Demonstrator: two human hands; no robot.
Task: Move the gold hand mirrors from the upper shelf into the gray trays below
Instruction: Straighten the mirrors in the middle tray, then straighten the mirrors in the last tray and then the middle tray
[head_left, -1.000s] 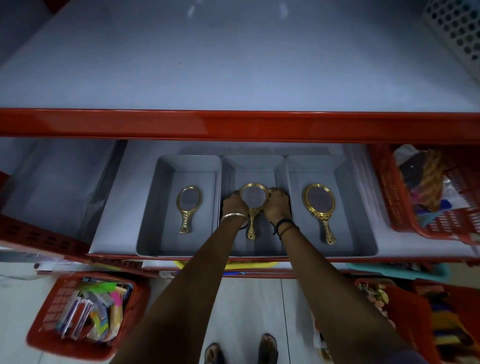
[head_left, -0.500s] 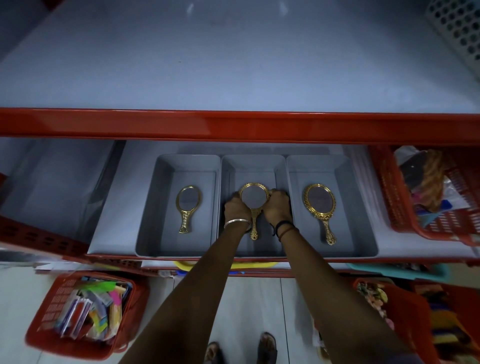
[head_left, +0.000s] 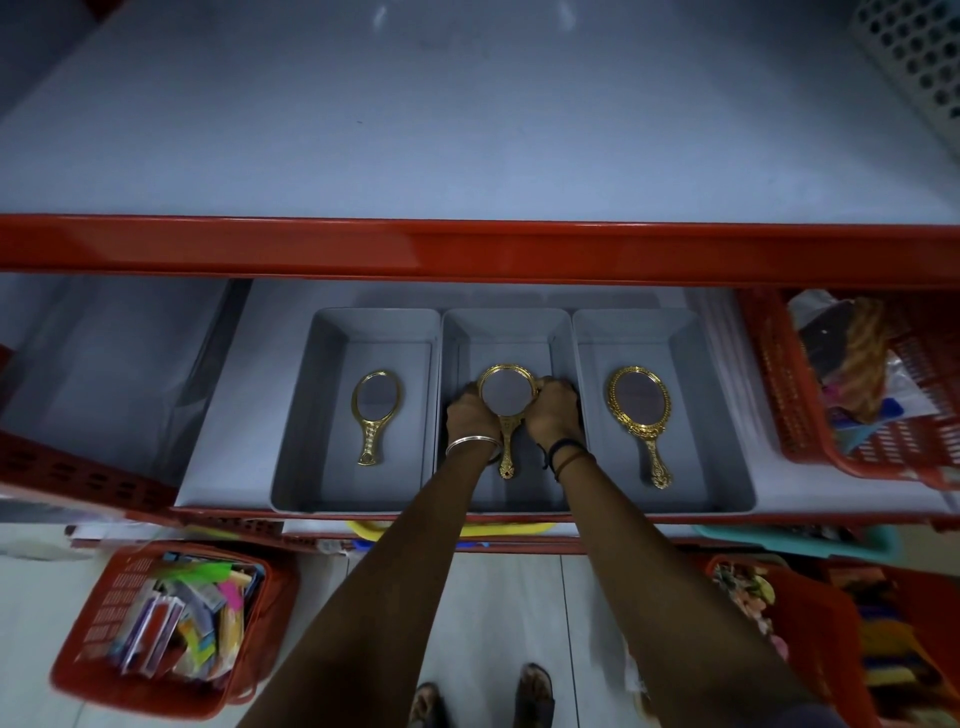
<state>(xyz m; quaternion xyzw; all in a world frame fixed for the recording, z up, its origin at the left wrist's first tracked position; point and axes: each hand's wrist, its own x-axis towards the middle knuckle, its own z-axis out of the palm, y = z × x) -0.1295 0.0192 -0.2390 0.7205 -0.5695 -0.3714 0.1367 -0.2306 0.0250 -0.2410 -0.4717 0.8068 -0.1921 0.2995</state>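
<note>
Holding the round gold mirror (head_left: 506, 391) by its rim, the left hand (head_left: 470, 415) and right hand (head_left: 553, 410) pinch it from both sides, low inside the middle gray tray (head_left: 506, 322). I think it should go down flat, then both hands let go gently. The fingertips are hidden, so whether it already rests there is unclear.

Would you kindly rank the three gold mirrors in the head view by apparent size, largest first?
1. right-tray oval mirror, the largest.
2. middle-tray round mirror, held by the left hand and right hand.
3. left-tray oval mirror.
The last two look close; the hands hide part of the round one.
</note>
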